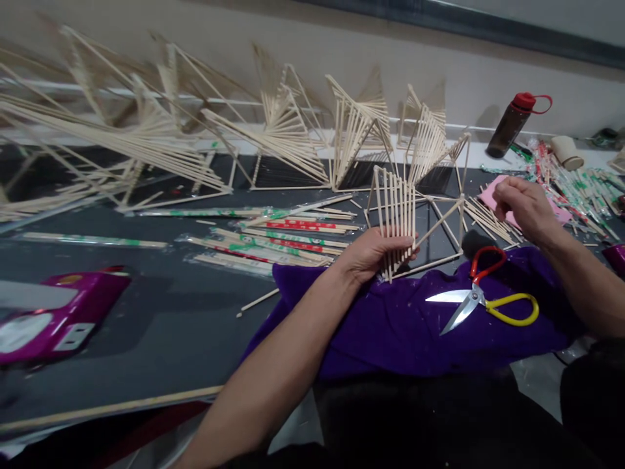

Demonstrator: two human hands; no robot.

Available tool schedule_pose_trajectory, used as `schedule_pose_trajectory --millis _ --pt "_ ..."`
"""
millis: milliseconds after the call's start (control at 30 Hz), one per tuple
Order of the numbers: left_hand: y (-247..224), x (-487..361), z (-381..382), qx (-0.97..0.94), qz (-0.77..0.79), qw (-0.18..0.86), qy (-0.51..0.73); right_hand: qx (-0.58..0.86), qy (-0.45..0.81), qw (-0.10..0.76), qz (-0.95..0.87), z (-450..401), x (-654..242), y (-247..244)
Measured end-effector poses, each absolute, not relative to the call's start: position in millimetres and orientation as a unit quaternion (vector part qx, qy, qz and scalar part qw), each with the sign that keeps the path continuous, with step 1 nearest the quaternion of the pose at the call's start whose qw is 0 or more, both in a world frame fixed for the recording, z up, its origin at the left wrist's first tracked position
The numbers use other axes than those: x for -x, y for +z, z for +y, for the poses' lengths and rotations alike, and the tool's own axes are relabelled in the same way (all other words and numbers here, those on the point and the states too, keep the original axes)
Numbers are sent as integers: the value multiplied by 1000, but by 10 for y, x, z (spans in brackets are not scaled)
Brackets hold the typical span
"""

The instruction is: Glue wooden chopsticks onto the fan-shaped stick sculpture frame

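Left forearm (280, 368) crosses purple cloth (385, 339); the left hand (375, 251) grasps a stick frame (401, 208), seemingly mid-assembly. The right hand (527, 205) curls, contents unclear; the next move likely calls for careful alignment.

Between the left hand (374, 254) and the right hand (530, 208), low passage is hindered by the stick frame (398, 202) and the spread scissors (474, 296). Bare desk (190, 309) is left between the purple device (105, 299) and the cloth (390, 339); the rear is blocked by standing stick structures (430, 140).
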State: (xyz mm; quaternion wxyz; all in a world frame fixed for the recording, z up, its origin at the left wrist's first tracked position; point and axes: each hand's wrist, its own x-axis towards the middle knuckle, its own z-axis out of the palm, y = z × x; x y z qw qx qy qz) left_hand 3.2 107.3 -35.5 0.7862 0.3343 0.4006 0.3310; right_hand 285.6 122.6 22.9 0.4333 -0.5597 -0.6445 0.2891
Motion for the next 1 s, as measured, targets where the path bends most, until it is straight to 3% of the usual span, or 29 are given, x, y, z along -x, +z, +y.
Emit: schedule_pose_trajectory --millis 133,400,667,833,1000 --pt "-324 -62 1057 -330 412 781 335 539 312 483 -616 943 -3009 324" --pt "-313 -174 1064 -333 421 777 329 507 446 291 -678 459 -2615 85" --pt "-338 -226 1050 -317 449 764 338 470 429 247 -731 437 -2508 -100" --pt "-354 -218 1049 -315 451 764 338 474 385 295 -735 272 -2710 -138" --pt "-345 -205 1080 -299 471 761 332 591 284 358 -665 196 -3341 -153"
